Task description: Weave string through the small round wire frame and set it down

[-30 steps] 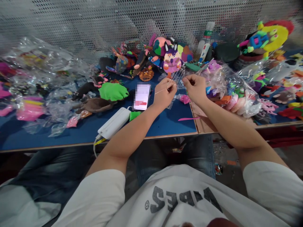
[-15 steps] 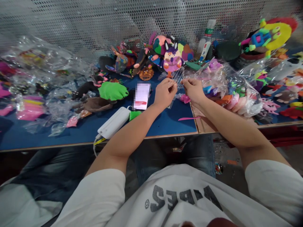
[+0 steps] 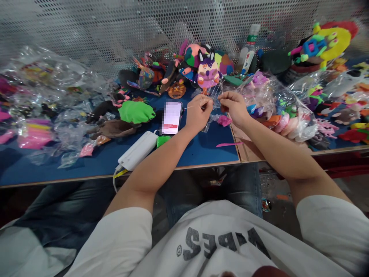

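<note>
My left hand [image 3: 198,112] is closed in a pinch on a thin clear plastic bag [image 3: 213,92], seen mostly as shiny lines. My right hand [image 3: 234,107], a little to the right, has its thumb and fingers pinched at the other side of the bag. Fine strands of light stretch between the two hands; the bag's exact outline is hard to make out. Just behind stands a purple clay animal figure [image 3: 208,72] with pointed ears. Under my right fingers lies a pink clay lump [image 3: 224,120] in clear wrapping.
A lit phone [image 3: 172,118], a white power bank [image 3: 137,150] and a green packet [image 3: 163,141] lie left of my hands. A thin pink strip [image 3: 227,145] lies near the table edge. Bagged clay [image 3: 36,132] covers the left, more clay figures [image 3: 291,121] the right. A bottle [image 3: 250,44] stands behind.
My right hand's fingers have risen slightly and straightened more, still pinched. The plastic strands between the hands look less tightly drawn. The view has shifted slightly.
</note>
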Demonstrator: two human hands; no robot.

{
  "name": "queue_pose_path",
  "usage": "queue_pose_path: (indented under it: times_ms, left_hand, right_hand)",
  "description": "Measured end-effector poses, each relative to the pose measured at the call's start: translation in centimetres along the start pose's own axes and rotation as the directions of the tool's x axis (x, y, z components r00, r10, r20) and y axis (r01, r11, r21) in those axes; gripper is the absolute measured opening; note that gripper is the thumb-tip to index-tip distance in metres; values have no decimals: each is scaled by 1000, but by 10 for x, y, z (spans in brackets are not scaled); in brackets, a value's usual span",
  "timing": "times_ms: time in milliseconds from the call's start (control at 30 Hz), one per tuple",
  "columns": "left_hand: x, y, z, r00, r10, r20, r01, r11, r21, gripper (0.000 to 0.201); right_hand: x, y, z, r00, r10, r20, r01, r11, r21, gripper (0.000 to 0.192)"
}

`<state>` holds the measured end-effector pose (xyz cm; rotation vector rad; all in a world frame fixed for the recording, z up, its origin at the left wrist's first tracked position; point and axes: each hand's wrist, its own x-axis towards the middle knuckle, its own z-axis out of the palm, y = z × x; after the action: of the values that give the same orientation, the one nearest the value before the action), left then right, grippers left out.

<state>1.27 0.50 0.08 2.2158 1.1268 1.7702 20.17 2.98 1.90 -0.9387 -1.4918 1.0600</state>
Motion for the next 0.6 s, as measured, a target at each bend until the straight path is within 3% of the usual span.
queue_pose_path:
  times_ms: [133,267,367,467,533,600]
  left_hand:
    - [-1,3,-1,998,36,41,-39,997,73,38]
    - [-2,3,1,998,15,57,-21,996,92,42]
    - [-2,2,1,999,26,45,-30,997,73,46]
    - [-1,0,0,999,3,45,-5,999,35,47]
    - [0,-1,0,998,-41,45,41,999,-14,49]
    - [0,-1,1,995,-85,53,90,992,-90,51]
  right_hand:
    - [-7,-6,1,964,-229,-137,163,911,-378,35]
    - [-9,-9,-1,959,-248,-135,163,877,-453,41]
    - [-6,-6,1,979,-155,-132,105,941,-320,39]
    - [-2,-3,2,993,9,-115,-15,999,-48,32]
    - [0,-5,-1,991,132,-34,-126,980,151,25]
    - [1,-10,-7,960,250,129,-278,912,303,22]
